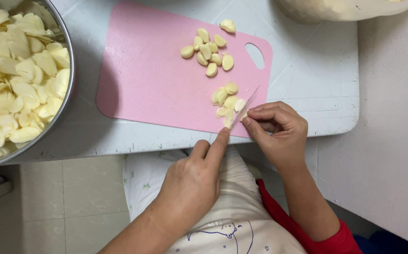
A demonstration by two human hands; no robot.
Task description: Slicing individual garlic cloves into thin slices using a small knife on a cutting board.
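Right now a garlic clove [244, 114] sits at the pink cutting board's [152, 75] near right edge, pinched by the right hand [277, 131]; the left hand [192, 181] grips a knife [244, 106] against it. Slices [225, 99] lie just left, whole cloves [208, 49] farther. A steel bowl [67, 89] of slices stands far left on the tabletop [317, 61].

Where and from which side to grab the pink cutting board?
Probably the pink cutting board by its far right corner, where the oval handle hole sits. Come from the right: fingers hook through, clear of the whole garlic cloves and the knife.
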